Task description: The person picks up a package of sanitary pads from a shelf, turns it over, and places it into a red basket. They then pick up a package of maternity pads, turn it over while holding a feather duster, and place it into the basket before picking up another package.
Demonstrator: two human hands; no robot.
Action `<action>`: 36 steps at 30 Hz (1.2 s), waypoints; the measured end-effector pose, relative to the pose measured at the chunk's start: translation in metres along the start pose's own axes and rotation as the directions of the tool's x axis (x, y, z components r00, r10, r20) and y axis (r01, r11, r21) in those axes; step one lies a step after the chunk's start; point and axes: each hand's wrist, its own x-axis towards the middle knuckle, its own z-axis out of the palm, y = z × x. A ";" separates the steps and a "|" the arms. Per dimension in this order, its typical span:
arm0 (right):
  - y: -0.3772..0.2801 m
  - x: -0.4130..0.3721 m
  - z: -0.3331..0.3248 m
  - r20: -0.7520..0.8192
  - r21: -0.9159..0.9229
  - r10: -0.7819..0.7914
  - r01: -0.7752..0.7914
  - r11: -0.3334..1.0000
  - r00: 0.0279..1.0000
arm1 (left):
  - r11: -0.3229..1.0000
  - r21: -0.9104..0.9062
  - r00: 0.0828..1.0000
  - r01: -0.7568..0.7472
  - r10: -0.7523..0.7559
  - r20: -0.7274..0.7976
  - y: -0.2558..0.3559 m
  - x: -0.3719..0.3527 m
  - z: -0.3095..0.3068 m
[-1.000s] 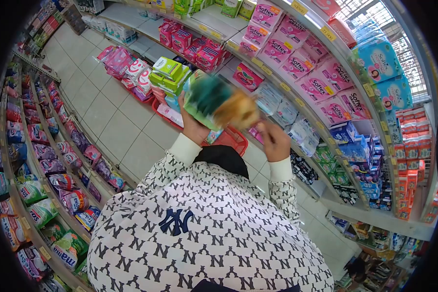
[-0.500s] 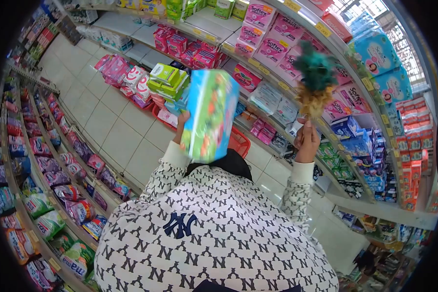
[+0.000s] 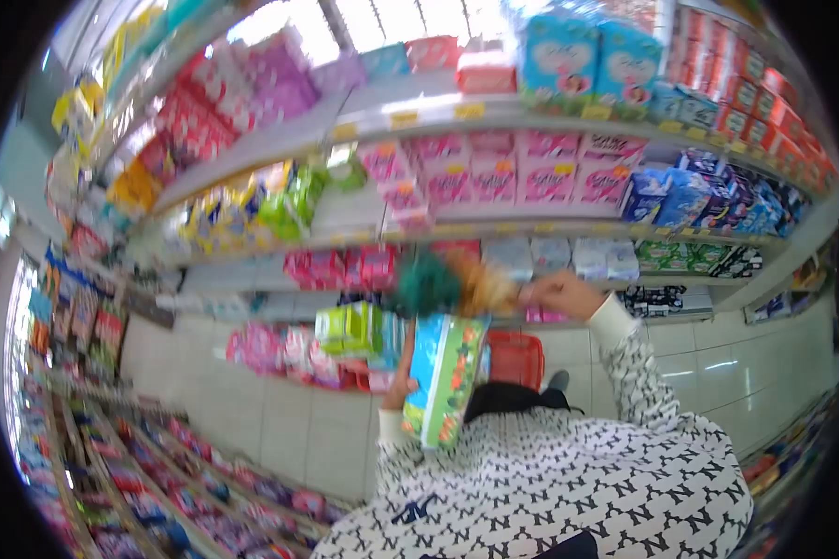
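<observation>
My left hand (image 3: 401, 384) is wrapped round the side of a blue-and-green pack (image 3: 450, 382) with a colourful printed band, held upright in front of my body. Pinched in my right hand (image 3: 566, 296) is the handle end of a fluffy duster (image 3: 429, 285), green at the head and yellow-tan nearer the fingers. The duster points left, blurred, and its head overlaps the top of the pack in this view. Lime-green packs (image 3: 348, 331) are stacked just left of my left hand, above a row of pink packs (image 3: 256, 347).
A red basket (image 3: 515, 361) stands on the tiled floor (image 3: 284, 424) before me. Ahead are shelves with pink Softex boxes (image 3: 489, 182), blue packs (image 3: 559, 65) higher up and dark blue packs (image 3: 690, 196) at right. Another shelf of packs (image 3: 224, 475) runs along the lower left.
The view has turned, bringing the shelves level ahead. The duster has swung from upright to sideways, its head now over the pack. Both hands keep their hold.
</observation>
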 end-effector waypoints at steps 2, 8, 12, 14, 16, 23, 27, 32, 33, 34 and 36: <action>-0.001 -0.003 0.016 -0.042 -0.203 0.072 -0.079 0.976 0.997 | 0.997 -0.066 0.997 -0.027 0.022 -0.080 0.004 0.011 0.020; 0.020 -0.018 0.066 -0.637 0.381 -0.002 0.317 0.868 0.771 | 0.993 -0.006 0.978 -0.122 0.119 -0.170 0.017 0.082 0.075; -0.008 -0.033 0.078 -0.620 0.295 -0.217 0.480 0.826 0.754 | 0.979 0.193 0.967 -0.069 0.114 -0.228 0.031 0.145 0.100; -0.005 -0.028 0.060 -0.699 0.177 -0.254 0.506 0.844 0.669 | 0.960 0.228 0.966 -0.161 0.201 -0.163 0.043 0.170 0.108; -0.028 -0.031 0.034 -0.738 0.271 -0.159 0.504 0.820 0.656 | 0.968 0.048 0.963 -0.247 0.251 -0.096 0.073 0.182 0.130; -0.131 -0.017 -0.081 -0.783 0.580 0.098 0.665 0.470 0.614 | 0.616 0.511 0.799 -0.600 0.487 0.352 0.134 0.230 0.184; -0.148 0.010 -0.129 -0.762 0.507 -0.133 0.712 0.486 0.634 | 0.469 0.587 0.675 -0.660 0.713 0.189 0.157 0.276 0.218; -0.162 0.024 -0.184 -0.720 0.363 -0.322 0.730 0.579 0.614 | 0.668 0.499 0.786 -0.552 0.617 0.043 0.204 0.345 0.217; -0.157 0.023 -0.185 -0.747 0.319 -0.323 0.740 0.592 0.581 | 0.656 0.509 0.784 -0.558 0.618 0.063 0.212 0.360 0.212; -0.150 0.020 -0.190 -0.773 0.272 -0.328 0.750 0.603 0.544 | 0.641 0.519 0.780 -0.565 0.620 0.084 0.218 0.378 0.209; -0.124 0.016 -0.199 -0.815 0.093 -0.389 0.759 0.644 0.430 | 0.577 0.626 0.790 -0.524 0.605 0.104 0.232 0.408 0.206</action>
